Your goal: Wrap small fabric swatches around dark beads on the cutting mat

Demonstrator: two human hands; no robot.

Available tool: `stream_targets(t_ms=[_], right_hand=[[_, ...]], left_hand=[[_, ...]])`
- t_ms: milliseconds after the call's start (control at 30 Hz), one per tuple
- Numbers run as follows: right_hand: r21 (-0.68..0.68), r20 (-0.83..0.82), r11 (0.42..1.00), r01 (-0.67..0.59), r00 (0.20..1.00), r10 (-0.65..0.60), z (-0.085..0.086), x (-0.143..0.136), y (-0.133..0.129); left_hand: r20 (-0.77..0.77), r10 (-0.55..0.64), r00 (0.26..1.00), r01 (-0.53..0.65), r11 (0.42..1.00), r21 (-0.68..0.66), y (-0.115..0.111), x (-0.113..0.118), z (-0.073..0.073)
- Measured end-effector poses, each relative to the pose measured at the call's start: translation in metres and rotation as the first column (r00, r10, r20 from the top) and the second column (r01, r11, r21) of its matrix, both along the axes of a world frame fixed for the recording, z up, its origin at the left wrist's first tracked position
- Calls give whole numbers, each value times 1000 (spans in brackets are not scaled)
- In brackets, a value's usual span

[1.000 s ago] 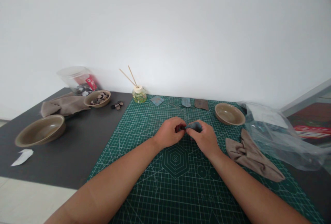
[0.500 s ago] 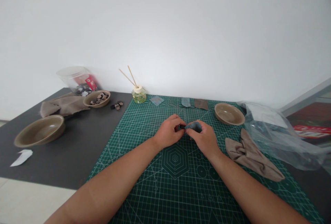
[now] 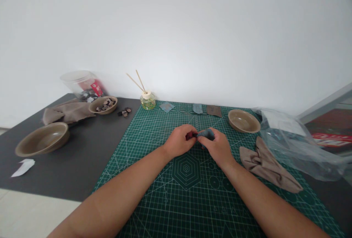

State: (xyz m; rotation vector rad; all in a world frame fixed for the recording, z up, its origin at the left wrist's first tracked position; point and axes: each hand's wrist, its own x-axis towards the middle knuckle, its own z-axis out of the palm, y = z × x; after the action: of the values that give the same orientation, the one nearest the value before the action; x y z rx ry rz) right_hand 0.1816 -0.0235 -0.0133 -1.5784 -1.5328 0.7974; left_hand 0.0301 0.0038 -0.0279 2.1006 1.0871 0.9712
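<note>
Over the green cutting mat, my two hands meet fingertip to fingertip. My left hand is closed in a pinch on a small dark piece, mostly hidden by the fingers. My right hand pinches a folded blue-grey sheet, its end against the dark piece. Flat at the mat's back edge lie a blue-grey square, a smaller blue-grey piece and a brown square.
A bowl, a brown cloth and a clear plastic bag lie right. Leftward are a bowl of small dark and tan pieces, loose pieces, a larger bowl, a jar, another cloth and a reed diffuser.
My left hand has dipped slightly, its knuckles a little lower. The blue-grey sheet has shifted a little in my right fingers; the other things lie as before.
</note>
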Motion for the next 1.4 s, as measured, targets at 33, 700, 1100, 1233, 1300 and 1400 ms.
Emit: stream_targets(t_ms=[33, 700, 1100, 1233, 1300, 1400], right_hand=[[3, 3, 1000, 2, 1000, -2, 0, 0, 0], [88, 145, 996, -4, 989, -9, -1, 0, 0], [98, 160, 995, 12, 987, -28, -3, 1, 1], [98, 144, 995, 6, 989, -20, -4, 1, 1], [94, 143, 996, 0, 990, -14, -4, 1, 1], [95, 146, 995, -4, 989, -10, -3, 1, 0]], left_hand=[[3, -3, 1000, 3, 1000, -5, 0, 0, 0], [-17, -22, 1000, 22, 1000, 13, 0, 0, 1], [-14, -2, 1000, 2, 1000, -15, 0, 0, 1], [-16, -11, 1000, 10, 1000, -25, 0, 0, 1], [-21, -11, 1000, 10, 999, -30, 0, 0, 1], [-28, -11, 1000, 10, 999, -33, 0, 0, 1]])
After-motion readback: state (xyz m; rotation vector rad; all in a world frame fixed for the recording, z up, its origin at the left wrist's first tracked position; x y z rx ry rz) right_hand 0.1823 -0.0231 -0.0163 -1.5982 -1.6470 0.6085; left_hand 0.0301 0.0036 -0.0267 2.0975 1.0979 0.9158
